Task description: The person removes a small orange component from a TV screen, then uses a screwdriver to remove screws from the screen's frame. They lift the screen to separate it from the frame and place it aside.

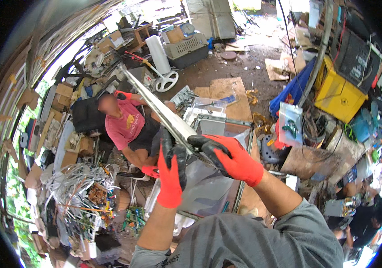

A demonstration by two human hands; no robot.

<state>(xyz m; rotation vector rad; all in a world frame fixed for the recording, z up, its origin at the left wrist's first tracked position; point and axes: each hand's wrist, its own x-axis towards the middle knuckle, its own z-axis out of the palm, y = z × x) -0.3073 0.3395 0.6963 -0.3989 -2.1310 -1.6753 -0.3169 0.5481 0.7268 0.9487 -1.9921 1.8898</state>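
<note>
A long, thin white panel (179, 123) with a metal-looking edge is held up on a slant, its far end pointing to the upper left. My right hand (232, 157), in a red glove with black fingers, grips its near end. On the left side of the same end, my left hand (173, 172) in a matching glove presses its fingers along the edge. Below both hands lies a large flat frame (241, 190) with a greyish, see-through sheet (208, 187) in it.
A person in a pink shirt (128, 121) and red gloves sits at the left. Tangled cables and scrap (81, 192) are heaped near left. A yellow box (340, 94) stands at the right, cardboard (231, 91) lies ahead, and another person (365, 223) is at the lower right.
</note>
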